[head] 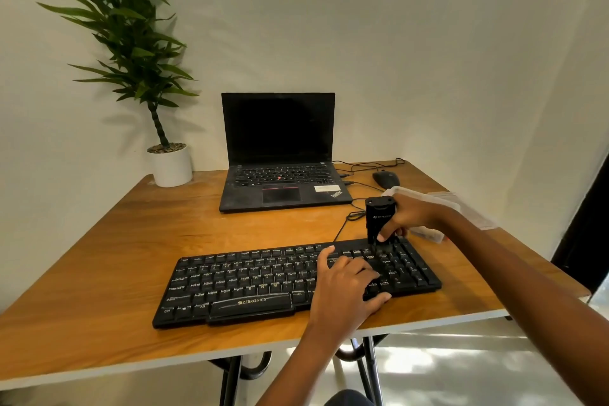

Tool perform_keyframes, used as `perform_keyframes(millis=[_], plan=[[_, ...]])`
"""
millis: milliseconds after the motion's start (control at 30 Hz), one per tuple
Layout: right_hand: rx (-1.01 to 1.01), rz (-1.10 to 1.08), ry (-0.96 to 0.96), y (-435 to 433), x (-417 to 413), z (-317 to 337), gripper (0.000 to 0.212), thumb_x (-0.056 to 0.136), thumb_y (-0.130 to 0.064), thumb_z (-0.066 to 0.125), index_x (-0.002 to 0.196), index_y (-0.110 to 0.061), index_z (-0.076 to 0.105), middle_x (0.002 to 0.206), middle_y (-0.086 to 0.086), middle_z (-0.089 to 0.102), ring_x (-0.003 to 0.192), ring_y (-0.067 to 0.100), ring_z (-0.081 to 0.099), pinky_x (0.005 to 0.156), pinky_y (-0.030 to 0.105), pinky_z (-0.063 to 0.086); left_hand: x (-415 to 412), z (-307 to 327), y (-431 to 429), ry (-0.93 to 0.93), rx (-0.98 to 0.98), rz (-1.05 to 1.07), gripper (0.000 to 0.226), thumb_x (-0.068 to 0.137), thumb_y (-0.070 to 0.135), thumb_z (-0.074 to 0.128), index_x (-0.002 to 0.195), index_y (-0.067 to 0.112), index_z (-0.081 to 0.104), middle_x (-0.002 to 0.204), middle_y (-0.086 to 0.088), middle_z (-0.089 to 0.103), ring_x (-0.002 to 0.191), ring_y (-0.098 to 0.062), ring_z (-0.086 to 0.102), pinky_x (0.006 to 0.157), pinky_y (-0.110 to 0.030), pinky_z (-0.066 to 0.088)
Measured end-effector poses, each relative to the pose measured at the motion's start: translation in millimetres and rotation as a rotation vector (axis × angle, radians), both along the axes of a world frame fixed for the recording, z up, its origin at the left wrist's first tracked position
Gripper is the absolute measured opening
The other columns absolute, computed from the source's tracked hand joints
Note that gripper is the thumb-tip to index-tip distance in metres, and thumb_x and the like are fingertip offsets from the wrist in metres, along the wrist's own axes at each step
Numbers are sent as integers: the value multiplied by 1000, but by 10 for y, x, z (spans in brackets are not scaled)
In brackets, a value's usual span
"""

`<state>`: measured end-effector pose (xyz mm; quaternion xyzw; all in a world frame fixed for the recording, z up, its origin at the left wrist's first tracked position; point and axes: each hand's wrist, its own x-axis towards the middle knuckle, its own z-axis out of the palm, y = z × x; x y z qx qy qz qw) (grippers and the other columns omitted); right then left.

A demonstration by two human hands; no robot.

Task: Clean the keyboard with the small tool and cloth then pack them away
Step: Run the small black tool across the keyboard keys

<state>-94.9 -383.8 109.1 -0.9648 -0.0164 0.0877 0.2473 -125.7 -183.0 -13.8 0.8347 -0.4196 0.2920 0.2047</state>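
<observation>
A black keyboard [250, 280] lies across the front of the wooden table [108, 250]. My right hand [407, 216] grips a small black cleaning tool [379, 219] upright, with its tip down on the keys at the keyboard's upper right. My left hand [346, 287] rests flat on the right part of the keyboard, fingers spread over the keys and thumb at the front edge. A pale clear pouch [461, 208] lies behind my right hand, partly hidden by it. No cloth can be made out.
An open black laptop [280, 175] stands at the back centre, with a black mouse [386, 179] and cables to its right. A potted plant [169, 165] sits at the back left corner. The table's right edge runs close to my right forearm.
</observation>
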Motion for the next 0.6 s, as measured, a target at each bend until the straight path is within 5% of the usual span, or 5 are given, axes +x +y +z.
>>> perform_keyframes(millis=[367, 600], plan=[[-8, -24, -113, 21, -175, 8, 36, 65, -32, 81, 93, -17, 64, 83, 3, 69, 76, 19, 66, 62, 34, 54, -4, -2, 3, -2, -12, -8, 43, 82, 67, 40, 90, 39, 71, 90, 23, 64, 86, 3, 59, 105, -37, 19], [34, -52, -107, 67, -300, 26, 36, 71, -13, 78, 102, -6, 60, 84, -3, 61, 76, 6, 56, 57, 1, 39, -7, 4, 5, -7, -20, -8, 43, 82, 66, 39, 90, 39, 71, 90, 23, 65, 86, 3, 59, 105, -36, 19]])
